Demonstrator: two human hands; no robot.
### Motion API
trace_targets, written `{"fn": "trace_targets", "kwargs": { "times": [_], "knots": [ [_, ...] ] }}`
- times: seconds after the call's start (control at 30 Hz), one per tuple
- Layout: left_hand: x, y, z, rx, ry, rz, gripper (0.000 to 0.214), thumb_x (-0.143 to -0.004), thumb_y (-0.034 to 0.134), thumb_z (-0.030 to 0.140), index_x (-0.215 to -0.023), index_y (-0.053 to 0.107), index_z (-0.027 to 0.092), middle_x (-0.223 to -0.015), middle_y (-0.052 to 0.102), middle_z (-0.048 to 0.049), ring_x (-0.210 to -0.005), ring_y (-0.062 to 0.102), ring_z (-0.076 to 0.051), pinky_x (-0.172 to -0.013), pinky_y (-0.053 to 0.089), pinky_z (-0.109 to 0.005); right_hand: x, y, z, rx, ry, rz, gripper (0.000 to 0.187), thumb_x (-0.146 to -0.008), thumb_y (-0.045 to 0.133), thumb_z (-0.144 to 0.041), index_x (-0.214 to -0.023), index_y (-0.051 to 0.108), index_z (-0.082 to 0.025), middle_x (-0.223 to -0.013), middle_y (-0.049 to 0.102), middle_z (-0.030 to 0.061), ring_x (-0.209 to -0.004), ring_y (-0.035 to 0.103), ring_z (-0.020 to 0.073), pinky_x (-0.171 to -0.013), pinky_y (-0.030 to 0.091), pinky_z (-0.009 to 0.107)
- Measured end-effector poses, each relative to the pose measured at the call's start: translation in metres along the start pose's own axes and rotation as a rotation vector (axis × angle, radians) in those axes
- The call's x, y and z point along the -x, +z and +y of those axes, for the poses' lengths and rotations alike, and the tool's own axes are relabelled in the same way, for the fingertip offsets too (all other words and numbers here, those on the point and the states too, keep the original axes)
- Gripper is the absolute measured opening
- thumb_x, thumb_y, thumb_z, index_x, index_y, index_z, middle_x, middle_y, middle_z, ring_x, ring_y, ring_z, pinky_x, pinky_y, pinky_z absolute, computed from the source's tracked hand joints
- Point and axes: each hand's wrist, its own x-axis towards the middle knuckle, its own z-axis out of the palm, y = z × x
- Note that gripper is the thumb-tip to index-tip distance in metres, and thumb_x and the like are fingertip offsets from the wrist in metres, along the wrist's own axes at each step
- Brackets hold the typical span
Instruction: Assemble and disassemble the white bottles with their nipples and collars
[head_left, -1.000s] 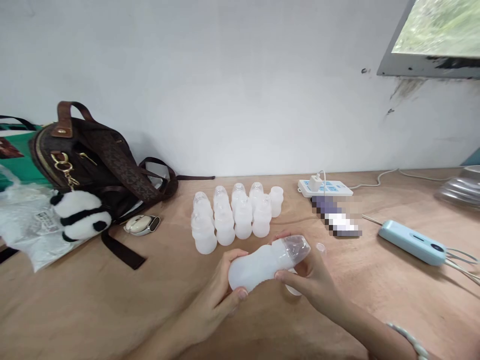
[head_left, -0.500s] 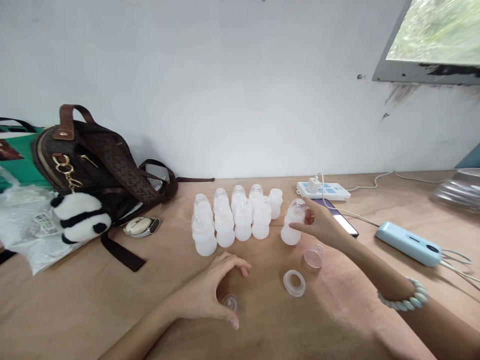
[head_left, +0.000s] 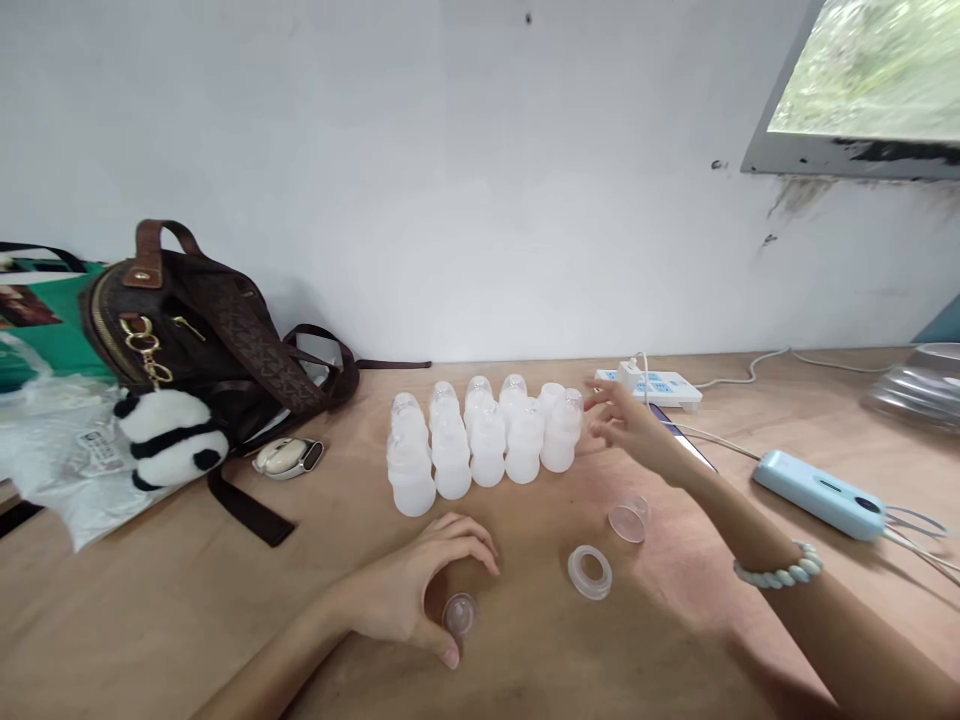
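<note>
I can see 10 frosted white bottles (head_left: 487,458) standing upright, packed close in 2 rows of 5, clear caps (head_left: 444,391) over at least 4 of the back ones. Before the bottles sits 1 small clear dome (head_left: 460,615); off their front right, 1 translucent ring (head_left: 577,575) lies flat and 1 loose clear cup (head_left: 630,522) lies tipped over.

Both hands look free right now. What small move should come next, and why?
I'd probably close the left hand on the small clear piece: it lies within that hand's open curl, while the right hand is open beside the end bottle.
</note>
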Motion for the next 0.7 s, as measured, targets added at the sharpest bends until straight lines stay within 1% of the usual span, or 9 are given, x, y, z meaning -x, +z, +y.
{"fn": "trace_targets", "kwargs": {
  "times": [0.07, 0.13, 0.2, 0.27, 0.4, 0.5, 0.6, 0.67, 0.7],
  "knots": [
    [0.0, 0.0, 0.001, 0.006, -0.001, -0.004, 0.067, -0.062, 0.087, 0.06, -0.114, 0.061, 0.028, -0.127, 0.053, -0.0076, -0.124, 0.047, -0.032, -0.11, 0.037, -0.049, -0.002, -0.009, 0.005, 0.007, 0.002, 0.011, 0.042, -0.097, 0.039, -0.04, -0.136, 0.039, -0.024, -0.101, 0.064, 0.0078, -0.067, 0.062, 0.0167, -0.055, 0.053, 0.031],
    [0.001, -0.001, 0.001, 0.017, 0.0, -0.003, 0.065, -0.063, 0.086, 0.06, -0.114, 0.061, 0.027, -0.127, 0.053, -0.0079, -0.124, 0.047, -0.032, -0.109, 0.038, -0.049, -0.006, -0.012, 0.008, 0.04, -0.002, 0.001, 0.04, -0.097, 0.035, -0.032, -0.136, 0.043, -0.025, -0.097, 0.063, 0.0074, -0.065, 0.06, 0.0163, -0.054, 0.051, 0.03],
    [0.001, -0.001, 0.0, 0.026, 0.007, -0.002, 0.063, -0.064, 0.085, 0.059, -0.113, 0.061, 0.027, -0.127, 0.053, -0.0079, -0.123, 0.048, -0.031, -0.109, 0.038, -0.049, -0.011, -0.007, 0.007, 0.083, -0.023, -0.036, 0.042, -0.094, 0.038, -0.025, -0.134, 0.049, -0.026, -0.1, 0.063, 0.0081, -0.068, 0.061, 0.017, -0.057, 0.052, 0.031],
    [0.001, -0.001, 0.0, 0.032, 0.017, 0.002, 0.061, -0.066, 0.085, 0.058, -0.113, 0.061, 0.027, -0.127, 0.054, -0.0079, -0.124, 0.048, -0.031, -0.109, 0.038, -0.048, -0.017, 0.0, 0.003, 0.121, -0.059, -0.074, 0.044, -0.09, 0.042, -0.022, -0.132, 0.054, -0.028, -0.104, 0.062, 0.0086, -0.075, 0.062, 0.0194, -0.065, 0.054, 0.035],
    [0.001, -0.001, 0.0, 0.032, 0.021, 0.003, 0.061, -0.066, 0.085, 0.056, -0.113, 0.061, 0.027, -0.126, 0.054, -0.0077, -0.123, 0.049, -0.031, -0.108, 0.039, -0.048, -0.026, 0.009, -0.005, 0.178, -0.113, -0.068, 0.046, -0.088, 0.045, -0.021, -0.132, 0.055, -0.029, -0.105, 0.063, 0.0086, -0.086, 0.062, 0.0233, -0.079, 0.053, 0.04],
    [0.002, -0.003, 0.0, 0.035, 0.026, 0.007, 0.054, -0.066, 0.085, 0.053, -0.108, 0.063, 0.027, -0.125, 0.056, -0.0066, -0.122, 0.05, -0.03, -0.107, 0.04, -0.047, -0.024, 0.004, -0.006, 0.221, -0.095, -0.003, 0.042, -0.088, 0.046, -0.021, -0.128, 0.056, -0.026, -0.107, 0.062, 0.0096, -0.085, 0.062, 0.0228, -0.078, 0.053, 0.039],
    [0.003, -0.002, 0.0, 0.062, 0.006, 0.031, 0.035, -0.071, 0.084, 0.044, -0.094, 0.065, 0.025, -0.125, 0.058, -0.0055, -0.121, 0.053, -0.029, -0.105, 0.041, -0.043, -0.012, -0.006, -0.009, 0.273, -0.042, 0.133, 0.031, -0.089, 0.044, -0.023, -0.118, 0.057, -0.022, -0.107, 0.061, 0.0119, -0.081, 0.061, 0.0234, -0.073, 0.051, 0.04],
    [0.0, 0.002, 0.0, 0.083, -0.025, 0.089, 0.026, -0.075, 0.082, 0.036, -0.089, 0.064, 0.023, -0.122, 0.06, -0.0047, -0.117, 0.055, -0.027, -0.104, 0.042, -0.041, 0.002, -0.014, -0.018, 0.311, -0.02, 0.218, 0.022, -0.091, 0.045, -0.026, -0.107, 0.058, -0.021, -0.099, 0.063, 0.0108, -0.077, 0.06, 0.0236, -0.07, 0.049, 0.04],
    [-0.002, 0.005, -0.001, 0.085, -0.042, 0.137, 0.023, -0.077, 0.08, 0.033, -0.089, 0.064, 0.023, -0.12, 0.061, -0.0043, -0.115, 0.056, -0.026, -0.103, 0.042, -0.041, 0.01, -0.017, -0.025, 0.327, -0.017, 0.232, 0.017, -0.091, 0.046, -0.028, -0.101, 0.058, -0.022, -0.092, 0.063, 0.0089, -0.073, 0.058, 0.023, -0.068, 0.047, 0.038]
  ]
}}
